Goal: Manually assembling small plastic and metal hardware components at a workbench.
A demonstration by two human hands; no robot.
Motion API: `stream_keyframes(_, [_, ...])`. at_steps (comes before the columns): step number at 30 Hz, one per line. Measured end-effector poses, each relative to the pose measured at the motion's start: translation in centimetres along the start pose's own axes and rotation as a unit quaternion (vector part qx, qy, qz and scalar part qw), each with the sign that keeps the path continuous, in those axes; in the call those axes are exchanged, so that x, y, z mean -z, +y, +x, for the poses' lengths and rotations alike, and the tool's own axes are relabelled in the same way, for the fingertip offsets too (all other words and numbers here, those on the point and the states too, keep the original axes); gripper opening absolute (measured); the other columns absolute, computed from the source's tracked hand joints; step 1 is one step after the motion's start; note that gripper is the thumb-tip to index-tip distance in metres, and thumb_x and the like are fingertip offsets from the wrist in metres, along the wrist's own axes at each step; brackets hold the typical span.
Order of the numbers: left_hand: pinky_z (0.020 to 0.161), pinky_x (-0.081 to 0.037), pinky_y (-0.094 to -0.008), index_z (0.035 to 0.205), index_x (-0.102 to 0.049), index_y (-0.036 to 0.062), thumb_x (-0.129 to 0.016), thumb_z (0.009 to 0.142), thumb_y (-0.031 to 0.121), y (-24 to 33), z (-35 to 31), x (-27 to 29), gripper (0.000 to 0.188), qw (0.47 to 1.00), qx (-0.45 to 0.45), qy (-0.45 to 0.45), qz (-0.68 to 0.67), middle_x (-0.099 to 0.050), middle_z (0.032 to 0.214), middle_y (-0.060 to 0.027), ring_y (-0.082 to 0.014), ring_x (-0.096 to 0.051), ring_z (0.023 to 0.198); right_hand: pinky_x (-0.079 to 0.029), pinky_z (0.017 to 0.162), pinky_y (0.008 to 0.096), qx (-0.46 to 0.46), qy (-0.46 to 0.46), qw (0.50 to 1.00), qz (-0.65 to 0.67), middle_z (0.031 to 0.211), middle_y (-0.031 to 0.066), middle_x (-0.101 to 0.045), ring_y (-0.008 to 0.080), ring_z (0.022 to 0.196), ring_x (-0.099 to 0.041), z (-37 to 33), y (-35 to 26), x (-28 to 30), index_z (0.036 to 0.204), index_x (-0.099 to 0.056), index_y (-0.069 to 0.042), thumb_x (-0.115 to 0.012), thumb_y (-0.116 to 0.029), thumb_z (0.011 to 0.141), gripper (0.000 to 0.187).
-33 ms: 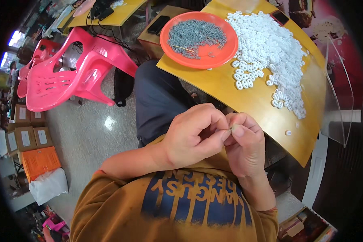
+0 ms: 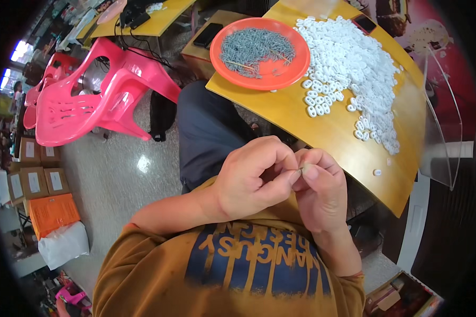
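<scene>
In front of my chest, my left hand [image 2: 259, 177] and my right hand [image 2: 322, 187] meet with thumbs and forefingers pinched together. A thin, dark, greenish sliver shows between the fingertips, too small to name. Beyond them on the yellow table [image 2: 280, 113] stands a shallow orange-red plate [image 2: 275, 82], filled with many small grey metal pieces [image 2: 254, 45] like screws or springs. To its right spreads a large heap of white oval plastic pieces [image 2: 349, 58], each with two dark slots or holes. One white piece [image 2: 377, 172] lies apart near the table's right edge.
A pink plastic chair [image 2: 79, 111] stands on the grey floor at the left. Cardboard boxes [image 2: 34, 179], an orange package [image 2: 53, 211] and a white bag [image 2: 63, 245] are stacked below it. A dark phone [image 2: 208, 34] lies beside the plate, another phone [image 2: 364, 24] beyond the heap.
</scene>
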State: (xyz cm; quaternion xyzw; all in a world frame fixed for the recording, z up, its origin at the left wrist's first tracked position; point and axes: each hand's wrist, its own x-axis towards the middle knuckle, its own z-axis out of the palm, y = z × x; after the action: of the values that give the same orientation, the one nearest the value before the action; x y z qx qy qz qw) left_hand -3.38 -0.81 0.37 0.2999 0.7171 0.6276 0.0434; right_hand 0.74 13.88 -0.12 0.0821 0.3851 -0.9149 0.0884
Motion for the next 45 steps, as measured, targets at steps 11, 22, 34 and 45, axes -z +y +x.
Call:
stream_keyframes(11, [0.05,-0.039,-0.0224,0.077,-0.055,0.0033,-0.063,0.068,-0.003,0.8,-1.0,-1.2,0.013,0.993,-0.08,-0.003,0.081,-0.054,0.069,-0.0059,-0.0141,-0.05,0.057,-0.04,0.064,0.0174,-0.036,0.02,0.994,-0.1,0.08,-0.0004,-0.058,0.0037,0.071,-0.049,-3.0,-1.2,0.4,0.088,-0.057,-0.001,-0.06,-0.008,0.082,0.009])
stream_keyframes(22, [0.061,-0.044,-0.0203,0.106,-0.047,-0.0021,-0.048,0.085,-0.002,0.5,-1.8,-0.7,0.021,0.931,0.154,-0.09,-0.32,-0.052,0.089,-0.0072,-0.0085,-0.053,0.068,-0.041,0.062,0.022,-0.015,0.02,0.999,-0.028,0.08,0.006,-0.061,0.0096,0.069,-0.052,-2.6,-0.7,1.2,0.085,-0.06,0.0,-0.059,-0.012,0.083,0.012])
stream_keyframes(34, [0.058,-0.042,-0.0184,0.098,-0.046,0.0007,-0.052,0.084,0.0,0.4,-1.9,-0.6,0.015,0.92,0.188,-0.05,-0.341,-0.054,0.084,-0.0054,-0.0068,-0.051,0.064,-0.04,0.06,0.0186,0.0,0.019,0.998,-0.062,0.08,0.0037,-0.058,0.0065,0.067,-0.049,-2.8,-0.2,1.0,0.085,-0.06,-0.002,-0.06,-0.012,0.082,0.011])
stream_keyframes(45, [0.057,-0.041,-0.0183,0.096,-0.045,0.002,-0.052,0.084,0.0,0.6,-1.9,-0.7,0.013,0.927,0.178,-0.052,-0.325,-0.052,0.083,-0.0043,-0.0059,-0.05,0.063,-0.038,0.058,0.0201,0.003,0.033,0.995,-0.096,0.079,0.005,-0.055,0.0095,0.068,-0.048,-2.8,-0.2,0.9,0.081,-0.058,-0.002,-0.059,-0.017,0.082,0.015])
